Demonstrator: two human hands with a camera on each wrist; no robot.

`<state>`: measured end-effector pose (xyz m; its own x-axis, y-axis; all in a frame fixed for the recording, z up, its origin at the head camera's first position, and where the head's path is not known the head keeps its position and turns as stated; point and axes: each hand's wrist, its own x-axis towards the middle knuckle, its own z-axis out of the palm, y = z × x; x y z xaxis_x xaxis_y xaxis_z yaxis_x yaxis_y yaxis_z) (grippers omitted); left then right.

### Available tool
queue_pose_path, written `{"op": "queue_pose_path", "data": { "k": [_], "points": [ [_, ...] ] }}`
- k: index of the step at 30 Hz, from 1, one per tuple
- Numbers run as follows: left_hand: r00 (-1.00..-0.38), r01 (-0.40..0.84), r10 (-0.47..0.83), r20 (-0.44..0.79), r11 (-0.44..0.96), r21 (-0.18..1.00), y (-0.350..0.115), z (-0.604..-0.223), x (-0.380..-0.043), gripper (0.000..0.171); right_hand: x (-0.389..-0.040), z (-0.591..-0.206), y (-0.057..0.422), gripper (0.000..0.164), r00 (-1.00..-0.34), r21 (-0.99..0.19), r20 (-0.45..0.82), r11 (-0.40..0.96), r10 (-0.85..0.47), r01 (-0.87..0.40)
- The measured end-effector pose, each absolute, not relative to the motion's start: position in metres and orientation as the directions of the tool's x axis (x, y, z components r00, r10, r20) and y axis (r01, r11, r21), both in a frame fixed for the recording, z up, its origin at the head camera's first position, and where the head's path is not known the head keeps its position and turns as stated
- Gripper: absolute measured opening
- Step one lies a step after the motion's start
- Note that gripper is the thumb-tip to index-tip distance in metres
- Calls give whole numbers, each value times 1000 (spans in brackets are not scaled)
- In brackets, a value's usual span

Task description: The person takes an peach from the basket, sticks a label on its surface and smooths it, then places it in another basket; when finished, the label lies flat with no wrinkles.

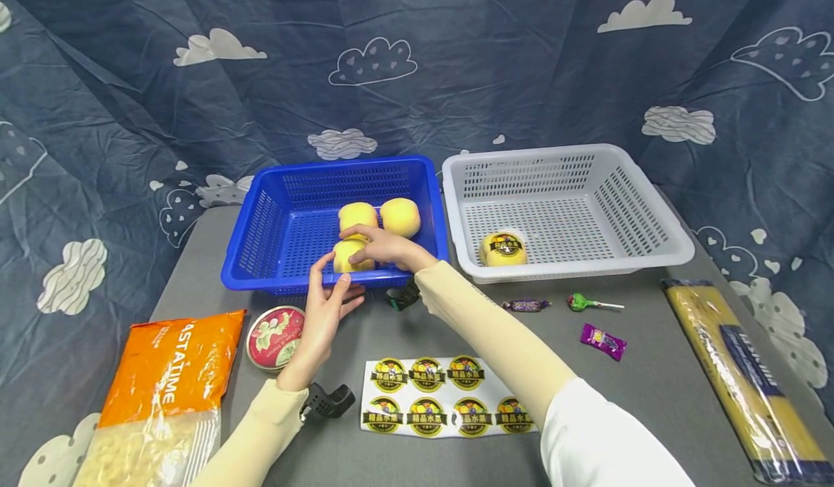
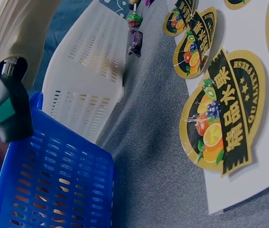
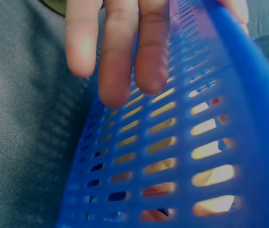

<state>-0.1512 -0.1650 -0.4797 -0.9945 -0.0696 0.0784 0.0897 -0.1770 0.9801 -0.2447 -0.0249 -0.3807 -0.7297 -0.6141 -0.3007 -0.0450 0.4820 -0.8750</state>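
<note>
Three yellow apples sit at the right of the blue basket point(image 1: 300, 281): two at the back point(image 1: 357, 216) and the nearest apple point(image 1: 345, 257) by the front wall. My right hand point(image 1: 386, 247) reaches over the front rim and grips that nearest apple, thumb and fingers around it. Beside it, my left hand point(image 1: 324, 310) is at the rim, with a finger reaching over towards the same apple. Its other fingers point(image 3: 115, 61) lie straight outside the perforated wall in the right wrist view. In the white basket point(image 1: 573, 270), an apple point(image 1: 505, 250) bears a round fruit sticker.
A sheet of round fruit stickers point(image 1: 426, 398) lies in front. To the left are a pasta bag point(image 1: 166, 378) and a round red tin point(image 1: 276, 336). Two wrapped candies point(image 1: 602, 341), a lollipop point(image 1: 580, 302) and a spaghetti pack point(image 1: 743, 371) lie to the right.
</note>
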Motion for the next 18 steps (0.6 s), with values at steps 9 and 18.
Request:
{"op": "queue_pose_path", "data": {
  "k": [9, 18],
  "points": [
    [-993, 97, -89, 80, -203, 974, -165, -486, -154, 52, -242, -385, -31, 55, -735, -870, -293, 490, -612, -61],
    [-993, 117, -61, 106, -215, 970, -162, -472, -147, 50, -242, -384, -27, 47, -784, -863, -263, 501, -563, -70]
  ]
}}
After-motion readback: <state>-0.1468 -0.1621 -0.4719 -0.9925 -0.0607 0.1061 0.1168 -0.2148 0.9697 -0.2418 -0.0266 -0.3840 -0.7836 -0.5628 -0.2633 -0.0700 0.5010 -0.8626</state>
